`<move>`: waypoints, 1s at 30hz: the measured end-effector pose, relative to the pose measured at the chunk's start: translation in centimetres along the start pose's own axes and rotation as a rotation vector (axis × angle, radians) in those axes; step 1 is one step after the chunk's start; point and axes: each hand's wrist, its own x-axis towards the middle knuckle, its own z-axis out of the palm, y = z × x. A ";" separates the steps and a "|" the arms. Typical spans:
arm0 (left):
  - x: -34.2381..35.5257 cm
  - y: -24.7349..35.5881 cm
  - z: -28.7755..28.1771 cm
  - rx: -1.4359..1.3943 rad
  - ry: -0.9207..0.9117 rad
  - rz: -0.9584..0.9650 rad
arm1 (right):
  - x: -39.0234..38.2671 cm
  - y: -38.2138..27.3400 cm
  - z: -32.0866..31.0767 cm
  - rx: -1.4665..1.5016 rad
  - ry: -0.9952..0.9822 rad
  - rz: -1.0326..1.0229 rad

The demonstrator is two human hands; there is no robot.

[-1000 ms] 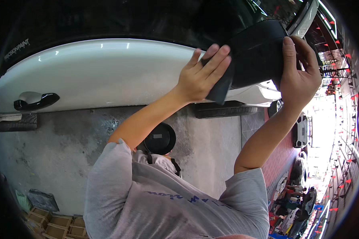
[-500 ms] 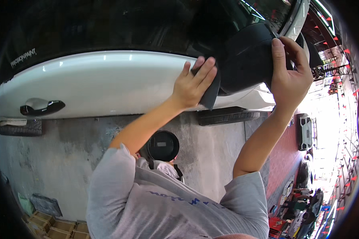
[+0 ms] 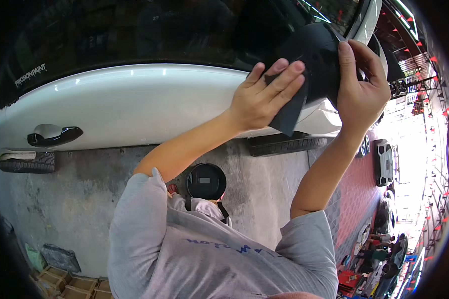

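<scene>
My left hand lies with its fingers stretched over a dark grey sheet, which looks like sandpaper and hangs below the fingers. The sheet is pressed against the near-left side of a black car side mirror. At the mirror's right edge, my right hand grips the housing between thumb and fingers. Part of the mirror is hidden behind both hands. The mirror belongs to a white car, whose door stretches away to the left.
A black door handle sticks out at the left. Below the car are its tyres and a concrete floor. A black round thing shows beside pale cloth with dark straps. Cardboard boxes stand at lower left; other vehicles are at right.
My left hand has slid right with the dark grey sheet, from the mirror's left edge further onto its housing. My right hand keeps its grip on the mirror's right edge.
</scene>
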 end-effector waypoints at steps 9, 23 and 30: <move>1.5 1.6 0.0 -0.024 -0.009 -0.082 | 0.3 0.0 0.0 0.019 0.023 0.018; -7.5 5.9 -1.7 -0.439 0.236 -0.332 | -0.3 0.5 0.6 0.023 0.012 -0.036; -3.8 8.4 -0.4 -0.488 0.503 -0.673 | -0.4 1.2 0.7 0.065 0.033 -0.065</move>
